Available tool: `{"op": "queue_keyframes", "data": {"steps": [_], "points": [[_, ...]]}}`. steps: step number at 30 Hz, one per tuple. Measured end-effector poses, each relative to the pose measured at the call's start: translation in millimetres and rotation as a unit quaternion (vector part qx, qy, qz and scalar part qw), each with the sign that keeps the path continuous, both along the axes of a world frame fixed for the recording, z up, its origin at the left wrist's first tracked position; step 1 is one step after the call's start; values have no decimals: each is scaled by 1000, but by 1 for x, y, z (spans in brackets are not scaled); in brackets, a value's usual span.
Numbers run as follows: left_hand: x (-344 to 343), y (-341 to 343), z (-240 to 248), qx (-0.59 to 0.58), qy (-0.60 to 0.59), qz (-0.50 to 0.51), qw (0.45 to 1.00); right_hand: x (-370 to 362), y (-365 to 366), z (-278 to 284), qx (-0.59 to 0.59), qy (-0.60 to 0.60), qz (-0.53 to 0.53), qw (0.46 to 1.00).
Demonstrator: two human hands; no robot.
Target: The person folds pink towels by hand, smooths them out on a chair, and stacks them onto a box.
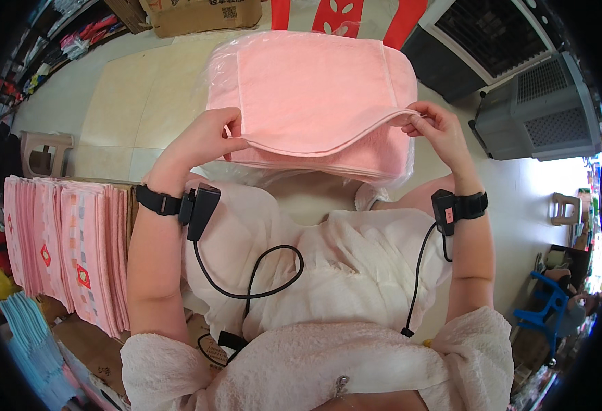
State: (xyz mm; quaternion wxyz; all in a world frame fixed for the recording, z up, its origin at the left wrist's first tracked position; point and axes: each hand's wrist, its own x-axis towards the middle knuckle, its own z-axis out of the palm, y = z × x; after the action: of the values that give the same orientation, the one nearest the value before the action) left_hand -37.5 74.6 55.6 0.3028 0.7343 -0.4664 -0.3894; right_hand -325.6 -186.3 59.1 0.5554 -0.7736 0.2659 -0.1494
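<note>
A pink towel (308,96) lies on top of a stack of pink towels (383,154) in front of me, with clear plastic wrap (220,65) around the stack. My left hand (208,135) pinches the towel's near left corner between thumb and fingers. At the near right corner, my right hand (438,130) grips the edge and holds it raised. Between the hands the near edge sags in a curve, a little above the towels beneath. Both wrists wear black straps with small black boxes and cables.
To my left stand folded pink towels (75,240) in rows, with light blue towels (37,342) nearer. A red chair (339,15) is behind the stack. A grey plastic crate (547,109) is at the far right, a blue stool (544,305) at the lower right, a cardboard box (202,17) at the back.
</note>
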Motion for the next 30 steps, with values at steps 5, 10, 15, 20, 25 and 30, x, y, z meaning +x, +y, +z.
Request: {"op": "queue_keyframes", "data": {"steps": [5,10,15,20,25,30], "points": [[1,8,14,-14,-126,-9,992,-9,-4,10,-61,-12,-28,998],[-9,28,35,-15,-185,-37,982,-24,6,38,-95,76,17,992],[-11,29,41,-37,-87,-19,995,-32,6,40,-88,95,33,991],[-14,30,43,-114,-16,46,992,-33,6,55,-82,74,8,994],[-15,38,46,-20,-154,-86,984,-36,8,61,-88,203,164,961],[-13,43,34,90,-187,-208,956,-29,18,52,-92,295,301,902]]}}
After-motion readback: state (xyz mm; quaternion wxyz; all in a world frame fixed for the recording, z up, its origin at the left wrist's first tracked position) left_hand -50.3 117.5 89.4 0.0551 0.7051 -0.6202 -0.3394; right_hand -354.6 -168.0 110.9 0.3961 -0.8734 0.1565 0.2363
